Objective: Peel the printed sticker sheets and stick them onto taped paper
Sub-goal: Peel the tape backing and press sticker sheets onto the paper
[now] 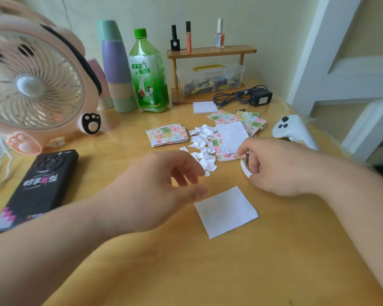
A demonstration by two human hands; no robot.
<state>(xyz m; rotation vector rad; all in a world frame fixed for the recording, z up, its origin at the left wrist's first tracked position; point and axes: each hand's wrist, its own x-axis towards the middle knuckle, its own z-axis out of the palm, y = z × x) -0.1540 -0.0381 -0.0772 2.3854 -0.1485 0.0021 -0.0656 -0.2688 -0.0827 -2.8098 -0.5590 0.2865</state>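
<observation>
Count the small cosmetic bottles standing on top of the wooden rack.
3, all in a row on the wooden rack's top shelf: a black bottle at the left end, an orange tube right beside it, and a pale pink bottle with a white cap further right. None seems hidden.

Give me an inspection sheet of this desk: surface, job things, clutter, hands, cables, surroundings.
Surface: glossy wooden table.
Job's things: white paper flat between the hands; sticker stack; loose stickers; tape roll.
Clutter: paper scraps, fan, phone, cups, bottle, rack, controller.
Hands: left hand loosely curled, holding nothing; right hand grips the tape roll.
Cables: adapter with coiled cable by the rack; white cord below the fan.
Surroundings: pale wall; white frame at right.
</observation>
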